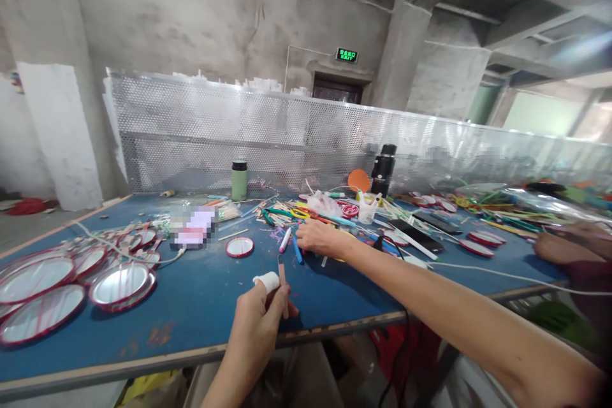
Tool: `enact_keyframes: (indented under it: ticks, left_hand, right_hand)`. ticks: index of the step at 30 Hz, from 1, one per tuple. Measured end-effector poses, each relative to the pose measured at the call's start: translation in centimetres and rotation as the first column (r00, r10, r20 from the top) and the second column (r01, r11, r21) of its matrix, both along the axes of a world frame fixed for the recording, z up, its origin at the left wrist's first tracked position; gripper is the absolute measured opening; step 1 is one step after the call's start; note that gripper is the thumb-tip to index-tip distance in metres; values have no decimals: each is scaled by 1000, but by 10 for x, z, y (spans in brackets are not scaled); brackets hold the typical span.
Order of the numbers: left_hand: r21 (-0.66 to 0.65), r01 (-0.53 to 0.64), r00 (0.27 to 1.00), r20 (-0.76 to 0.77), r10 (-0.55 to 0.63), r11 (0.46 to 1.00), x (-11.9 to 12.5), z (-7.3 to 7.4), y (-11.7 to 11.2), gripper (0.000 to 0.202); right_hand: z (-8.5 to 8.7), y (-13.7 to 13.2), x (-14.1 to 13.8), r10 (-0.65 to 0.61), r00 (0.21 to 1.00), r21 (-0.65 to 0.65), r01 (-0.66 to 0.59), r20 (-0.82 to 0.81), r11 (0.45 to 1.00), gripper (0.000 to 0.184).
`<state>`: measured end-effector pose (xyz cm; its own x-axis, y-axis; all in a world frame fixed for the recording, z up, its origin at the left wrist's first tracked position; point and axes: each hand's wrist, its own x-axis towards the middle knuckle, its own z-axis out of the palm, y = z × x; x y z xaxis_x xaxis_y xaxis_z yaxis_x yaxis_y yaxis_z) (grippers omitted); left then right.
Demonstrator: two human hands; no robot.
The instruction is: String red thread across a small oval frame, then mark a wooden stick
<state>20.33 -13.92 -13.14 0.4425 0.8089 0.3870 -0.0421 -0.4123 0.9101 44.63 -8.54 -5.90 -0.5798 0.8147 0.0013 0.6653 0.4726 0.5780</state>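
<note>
My left hand, with a white wrap on one finger, is closed on a flat wooden craft stick near the table's front edge. The stick stands nearly upright, its top end darker. Farther in, my right hand reaches across to a heap of small supplies with its fingers curled down. What those fingers pinch, if anything, is hidden. Just left of them lie a blue pen and a white marker with a pink end. A small round red-rimmed mirror lies flat on the blue table.
Several red-rimmed mirrors pile up at the left, beside a phone on a white cable. A green bottle and a black flask stand at the back before a perforated metal screen. Another person's hands are at far right.
</note>
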Motion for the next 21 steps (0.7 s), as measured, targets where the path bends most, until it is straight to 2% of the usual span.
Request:
enact_keyframes:
  ticks: [2,6,9,12,13,14,15,16,18,21]
  left_hand:
    - [11,-3,1000,-5,3,1000,0,0,0,28]
    - [-17,14,1000,-23,-14,1000,1,1,0,30]
    - [-53,24,999,-22,-25,998,1,2,-1,30]
    - [-94,36,999,2,-36,995,0,2,-2,29]
    - [-110,47,999,11,-46,993,0,2,-2,28]
    - [-127,62,998,20,-60,990,0,3,-2,28]
    - [-144,78,997,28,-75,986,0,4,-2,27]
    - [-161,94,995,35,-90,982,0,5,-2,26]
    - [-189,114,993,56,-105,975,1,8,-1,24]
    - [-232,123,991,76,-108,965,2,11,0,24]
  right_hand:
    - [5,0,-1,29,999,1,-29,-26,1000,12]
    - [29,-12,3,58,985,106,-42,-161,993,17]
    - [42,-40,1,45,939,288,58,-340,956,18]
    - [34,-79,-17,69,832,442,221,-550,869,34]
    - [26,-92,-27,173,650,453,291,-740,843,31]
    - [17,-103,-39,290,442,448,308,-849,840,28]
    - [7,-112,-51,363,244,426,296,-899,855,24]
    - [-3,-119,-64,399,84,406,282,-913,869,23]
    - [-23,-124,-86,418,-105,383,250,-902,890,21]
    - [-41,-113,-108,397,-270,355,193,-877,915,15]
